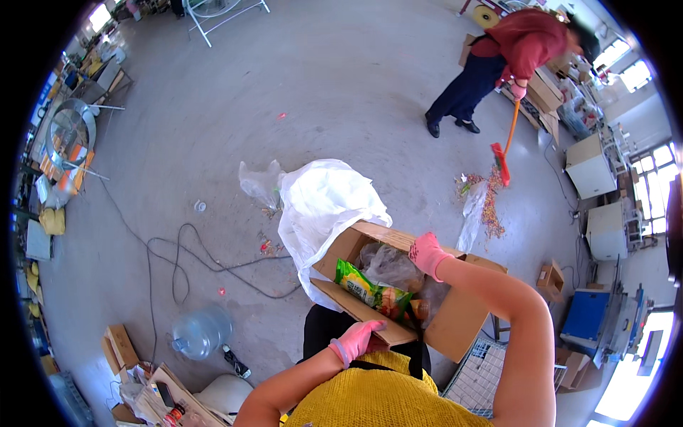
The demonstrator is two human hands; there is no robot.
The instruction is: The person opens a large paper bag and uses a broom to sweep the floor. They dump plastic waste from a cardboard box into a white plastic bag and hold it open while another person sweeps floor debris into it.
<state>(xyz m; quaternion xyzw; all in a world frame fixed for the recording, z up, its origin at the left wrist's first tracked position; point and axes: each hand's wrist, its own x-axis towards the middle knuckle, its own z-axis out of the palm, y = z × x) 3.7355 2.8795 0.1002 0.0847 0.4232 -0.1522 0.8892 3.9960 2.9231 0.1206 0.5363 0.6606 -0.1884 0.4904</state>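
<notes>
An open cardboard box (455, 329) is held tilted in front of my body, its flaps spread. My left hand (358, 338), in a pink glove, grips the near flap with the fingers partly hidden by it. My right hand (427, 256), also pink-gloved, is closed on the far flap's edge. Inside the box lie a green and yellow snack packet (368, 288) and crumpled clear plastic bags (390, 266). A large white plastic sack (324, 196) spreads at the box's far left side, its mouth against the box edge.
A co-worker (518, 50) at the far right sweeps a litter pile (492, 213) with a red broom (501, 164). A black cable (213, 265) winds over the floor at left. Nearer lie a water jug (204, 333) and a wire crate (475, 373).
</notes>
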